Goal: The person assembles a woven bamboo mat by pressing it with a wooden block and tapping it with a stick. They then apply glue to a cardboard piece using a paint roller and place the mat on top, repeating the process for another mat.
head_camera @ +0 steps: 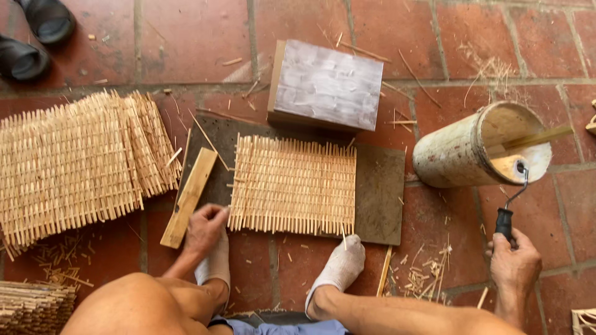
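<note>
Here, looking down, the left hand [205,228] is pressing flat on the near left corner of the woven bamboo mat [293,185]. The right hand [514,260] is gripping the roller [510,186], dipping into the tilted bucket [478,147]. Glue might drip. The wooden stick [189,197] and grey block [326,85] are crowding around.
</note>
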A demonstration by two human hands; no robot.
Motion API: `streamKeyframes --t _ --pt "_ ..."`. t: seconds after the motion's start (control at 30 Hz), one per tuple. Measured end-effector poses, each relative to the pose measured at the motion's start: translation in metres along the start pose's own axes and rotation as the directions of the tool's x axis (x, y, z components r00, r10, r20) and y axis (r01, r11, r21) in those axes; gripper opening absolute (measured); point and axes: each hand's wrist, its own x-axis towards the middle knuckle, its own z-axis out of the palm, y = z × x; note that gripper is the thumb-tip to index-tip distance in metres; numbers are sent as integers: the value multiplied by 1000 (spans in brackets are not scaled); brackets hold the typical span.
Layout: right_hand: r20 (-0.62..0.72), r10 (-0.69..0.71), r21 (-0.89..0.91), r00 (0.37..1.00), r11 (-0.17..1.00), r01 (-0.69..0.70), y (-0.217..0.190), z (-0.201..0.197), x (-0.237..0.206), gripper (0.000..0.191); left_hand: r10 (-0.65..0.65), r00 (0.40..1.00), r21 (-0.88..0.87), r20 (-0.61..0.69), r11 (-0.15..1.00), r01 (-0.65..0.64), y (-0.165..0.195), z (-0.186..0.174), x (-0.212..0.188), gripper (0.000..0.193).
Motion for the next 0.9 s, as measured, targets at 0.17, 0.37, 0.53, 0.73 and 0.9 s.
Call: streamKeyframes --t 0.17,0.37,0.53,0.73,0.9 --pt "-118 -245 -97 962 967 235 -55 18 -17 22 40 997 161 -66 987 -29 27 -13 36 36" --pt "629 17 353 778 884 -306 -143 181 -23 31 -89 995 251 -48 963 98 61 -6 73 46" --pt "746 49 286 664 877 -387 -168 220 -20 33 -342 939 -63 33 937 343 60 -7 75 42" --pt "819 -123 412 561 805 -426 -169 200 -10 20 -361 901 -124 240 909 397 56 -8 79 28" --pt "715 -196 559 671 737 -381 -188 135 -10 16 -206 948 -144 242 959 245 80 -20 57 21"
